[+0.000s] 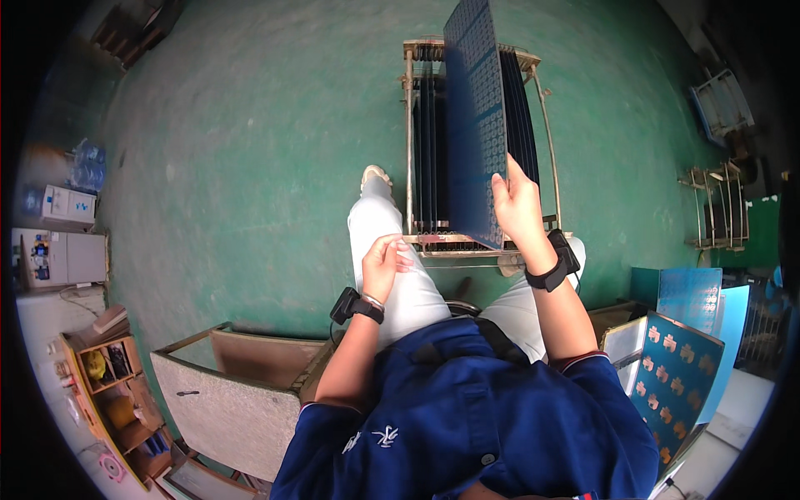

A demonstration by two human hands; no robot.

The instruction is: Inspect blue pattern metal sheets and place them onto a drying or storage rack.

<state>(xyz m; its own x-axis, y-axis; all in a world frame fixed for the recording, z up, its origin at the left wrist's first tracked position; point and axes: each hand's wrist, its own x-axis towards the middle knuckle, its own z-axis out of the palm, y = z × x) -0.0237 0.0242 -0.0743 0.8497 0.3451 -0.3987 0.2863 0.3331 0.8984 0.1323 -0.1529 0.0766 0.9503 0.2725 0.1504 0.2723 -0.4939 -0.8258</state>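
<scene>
My right hand (518, 204) grips the near edge of a large dark blue patterned panel (475, 117), held upright and edge-on above a slotted metal rack (417, 125). Several similar dark panels (521, 125) stand in the rack's slots. My left hand (385, 262) rests on my left thigh with its fingers loosely curled and nothing in it. Both wrists carry black bands. I sit in a blue shirt and white trousers with the rack between my knees.
Blue panels with gold patterns (679, 375) lean at my right. A wooden box with a grey lid (225, 400) stands at my left. Two more metal racks (717, 208) stand on the green floor at the right. Shelves with small items (108, 383) are at far left.
</scene>
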